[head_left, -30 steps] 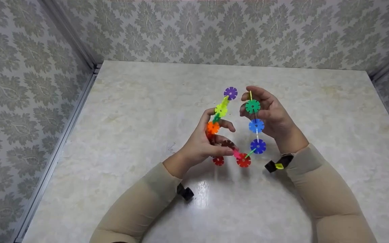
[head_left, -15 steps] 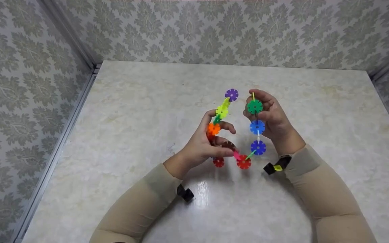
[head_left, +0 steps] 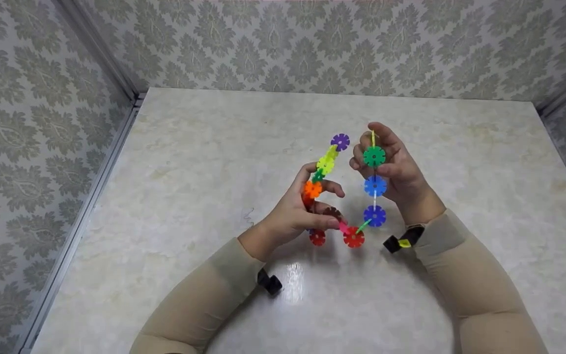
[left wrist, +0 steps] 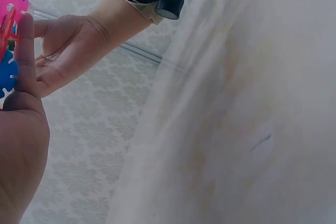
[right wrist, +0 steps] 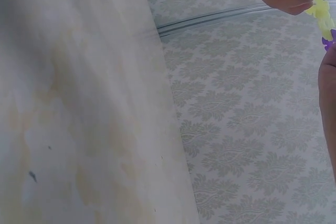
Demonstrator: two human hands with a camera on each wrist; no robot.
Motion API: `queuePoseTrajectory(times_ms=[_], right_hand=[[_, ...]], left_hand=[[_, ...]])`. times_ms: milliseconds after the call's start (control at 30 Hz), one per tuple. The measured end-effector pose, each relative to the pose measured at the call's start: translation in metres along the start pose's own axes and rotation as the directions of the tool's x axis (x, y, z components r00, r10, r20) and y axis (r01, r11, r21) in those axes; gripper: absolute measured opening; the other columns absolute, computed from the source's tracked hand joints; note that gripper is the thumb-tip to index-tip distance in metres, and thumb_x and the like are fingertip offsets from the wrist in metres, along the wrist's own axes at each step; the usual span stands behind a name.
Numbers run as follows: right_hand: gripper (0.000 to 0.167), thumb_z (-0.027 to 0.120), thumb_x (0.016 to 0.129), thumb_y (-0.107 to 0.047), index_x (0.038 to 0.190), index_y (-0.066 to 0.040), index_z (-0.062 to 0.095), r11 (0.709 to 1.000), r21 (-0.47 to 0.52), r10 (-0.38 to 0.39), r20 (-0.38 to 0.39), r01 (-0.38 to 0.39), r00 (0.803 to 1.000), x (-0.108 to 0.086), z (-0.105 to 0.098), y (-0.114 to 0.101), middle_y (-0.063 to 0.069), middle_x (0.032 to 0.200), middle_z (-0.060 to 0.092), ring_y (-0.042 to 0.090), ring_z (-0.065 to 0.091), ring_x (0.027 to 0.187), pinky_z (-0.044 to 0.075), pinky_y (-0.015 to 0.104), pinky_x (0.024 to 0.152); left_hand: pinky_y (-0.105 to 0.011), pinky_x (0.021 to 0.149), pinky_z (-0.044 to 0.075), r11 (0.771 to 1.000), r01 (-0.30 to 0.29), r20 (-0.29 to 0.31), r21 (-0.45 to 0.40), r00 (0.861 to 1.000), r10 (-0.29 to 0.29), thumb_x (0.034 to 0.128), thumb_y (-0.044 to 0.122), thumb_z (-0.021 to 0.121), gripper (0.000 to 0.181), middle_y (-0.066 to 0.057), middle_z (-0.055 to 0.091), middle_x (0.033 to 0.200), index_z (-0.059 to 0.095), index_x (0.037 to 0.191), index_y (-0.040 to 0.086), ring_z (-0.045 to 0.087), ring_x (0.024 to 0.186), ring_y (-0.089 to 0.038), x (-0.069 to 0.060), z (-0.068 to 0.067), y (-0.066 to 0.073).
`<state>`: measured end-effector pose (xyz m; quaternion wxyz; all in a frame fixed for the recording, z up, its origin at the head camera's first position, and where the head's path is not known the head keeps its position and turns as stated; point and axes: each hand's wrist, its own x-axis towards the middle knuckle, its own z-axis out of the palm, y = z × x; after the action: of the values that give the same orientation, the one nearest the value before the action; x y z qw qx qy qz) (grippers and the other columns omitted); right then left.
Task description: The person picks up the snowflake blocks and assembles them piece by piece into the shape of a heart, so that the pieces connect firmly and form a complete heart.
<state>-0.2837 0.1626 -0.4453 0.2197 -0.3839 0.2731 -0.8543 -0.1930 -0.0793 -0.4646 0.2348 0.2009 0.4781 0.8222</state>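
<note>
A curved chain of colourful slotted plastic discs is held above the table between both hands. In the head view, my left hand (head_left: pixel 288 209) grips its left and lower part, thumb near the pink disc (head_left: pixel 343 227), fingers behind the orange disc (head_left: pixel 313 189). One loose end is a purple disc (head_left: pixel 340 142); a gap separates it from the edge-on yellow disc (head_left: pixel 373 138) at the other end. My right hand (head_left: pixel 406 177) pinches that end by the green disc (head_left: pixel 374 156). Below hang light blue (head_left: pixel 375 186), dark blue (head_left: pixel 375 216) and red (head_left: pixel 353 237) discs. Part of the chain is hidden behind my left hand.
A pale marbled table (head_left: pixel 189 147) lies beneath the hands, with patterned wall panels (head_left: pixel 273 44) behind and at the sides. Black wrist cameras (head_left: pixel 269 282) are strapped to both wrists. A small scribble (head_left: pixel 248 215) marks the tabletop left of my left hand.
The purple end has shifted slightly right and towards me. My right hand, with the green disc, has moved a little right, and its fingers have changed position. The left hand has barely moved.
</note>
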Motion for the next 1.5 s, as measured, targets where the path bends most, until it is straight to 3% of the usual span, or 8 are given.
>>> queuePoseTrajectory(times_ms=[300,633,933,1067,1267,1367,1500], right_hand=[[0.059,0.083,0.096,0.000,0.151,-0.012,0.069,0.995,-0.100,0.014,0.040,-0.010,0.999,0.000,0.000,-0.004,0.006,0.114,0.068,0.022,0.063,0.093,0.060,0.036,0.098],[0.062,0.088,0.095,-0.006,0.154,-0.008,0.068,0.988,-0.152,0.033,-0.024,-0.037,0.999,-0.002,-0.002,-0.005,0.006,0.112,0.071,0.018,0.065,0.088,0.062,0.034,0.096],[0.048,0.082,0.105,-0.021,0.150,-0.009,0.072,0.986,-0.149,0.063,-0.086,-0.076,0.994,-0.001,0.001,-0.006,0.007,0.113,0.074,0.023,0.074,0.107,0.063,0.037,0.105],[0.039,0.075,0.110,-0.021,0.147,-0.010,0.074,0.968,-0.209,0.098,-0.181,-0.136,0.979,-0.001,0.006,-0.010,0.004,0.113,0.073,0.020,0.073,0.102,0.063,0.030,0.095],[0.031,0.076,0.109,-0.022,0.140,-0.018,0.078,0.918,-0.317,0.119,-0.356,-0.240,0.927,0.000,0.013,-0.016,-0.001,0.108,0.068,0.013,0.063,0.087,0.056,0.021,0.078],[0.029,0.073,0.109,-0.015,0.138,-0.019,0.080,0.898,-0.349,0.121,-0.388,-0.267,0.914,0.001,0.015,-0.019,-0.001,0.105,0.067,0.011,0.060,0.081,0.050,0.019,0.069],[0.031,0.069,0.110,-0.010,0.137,-0.019,0.081,0.895,-0.350,0.132,-0.384,-0.276,0.914,0.001,0.016,-0.020,-0.001,0.104,0.069,0.008,0.059,0.077,0.046,0.017,0.063]], left_hand=[[-0.032,0.092,0.071,1.000,0.008,0.031,-0.004,0.999,-0.008,0.0948,-0.017,0.071,0.087,-0.005,0.063,0.132,0.027,0.154,0.029,0.086,0.094,-0.018,0.000,0.000,0.000],[-0.031,0.092,0.071,1.000,-0.005,0.036,-0.016,0.999,0.006,0.0938,-0.016,0.073,0.088,-0.005,0.063,0.132,0.027,0.153,0.030,0.086,0.093,-0.019,-0.001,-0.002,-0.001],[-0.031,0.090,0.071,1.000,0.009,0.000,-0.005,1.000,-0.009,0.0930,-0.019,0.070,0.092,-0.005,0.063,0.130,0.026,0.158,0.029,0.085,0.090,-0.018,0.000,-0.002,0.000],[-0.032,0.092,0.071,1.000,0.004,-0.028,0.012,1.000,-0.004,0.0934,-0.019,0.072,0.093,-0.006,0.063,0.131,0.026,0.159,0.028,0.085,0.091,-0.019,0.000,-0.003,0.001],[-0.033,0.093,0.071,0.997,-0.007,-0.066,0.080,0.998,0.012,0.0931,-0.015,0.080,0.093,-0.006,0.063,0.134,0.027,0.157,0.028,0.086,0.094,-0.020,0.001,-0.004,0.002],[-0.034,0.093,0.071,0.995,-0.006,-0.071,0.104,0.997,0.014,0.0929,-0.014,0.082,0.094,-0.006,0.063,0.134,0.028,0.157,0.028,0.087,0.095,-0.021,0.001,-0.004,0.001],[-0.034,0.093,0.071,0.993,-0.005,-0.072,0.118,0.997,0.014,0.0926,-0.013,0.083,0.094,-0.006,0.063,0.134,0.027,0.157,0.027,0.087,0.095,-0.021,0.001,-0.003,0.001]])
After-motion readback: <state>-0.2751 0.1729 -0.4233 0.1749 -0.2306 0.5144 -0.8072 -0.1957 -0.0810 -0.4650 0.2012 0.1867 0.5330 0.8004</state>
